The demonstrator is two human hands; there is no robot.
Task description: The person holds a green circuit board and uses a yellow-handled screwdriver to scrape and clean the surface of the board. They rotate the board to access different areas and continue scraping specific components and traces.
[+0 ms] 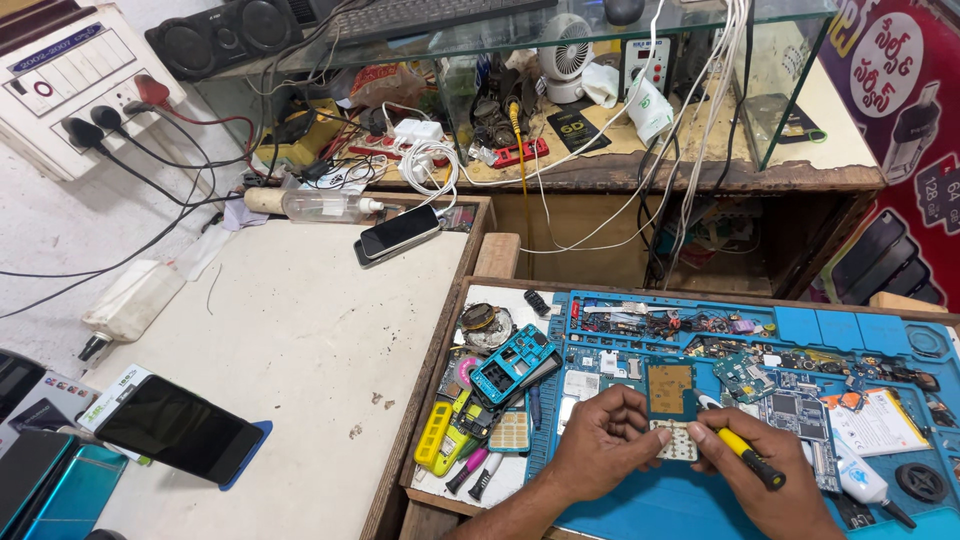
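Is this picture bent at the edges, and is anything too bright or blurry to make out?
Head view: wide-angle lens bows the socket board and tilts the poster at the edges; light is even and soft, shadows faint; slight glare on the glass shelf; left hand, right hand and yellow-handled screwdriver are sharp; tiny parts on the blue mat too small to identify.

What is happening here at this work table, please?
A person works on a small phone part over a blue repair mat. The left hand pinches a pale keypad piece, and the right hand holds a yellow-handled screwdriver with its tip near that piece. Circuit boards and loose parts lie around the mat. On the white table a dark phone lies charging.
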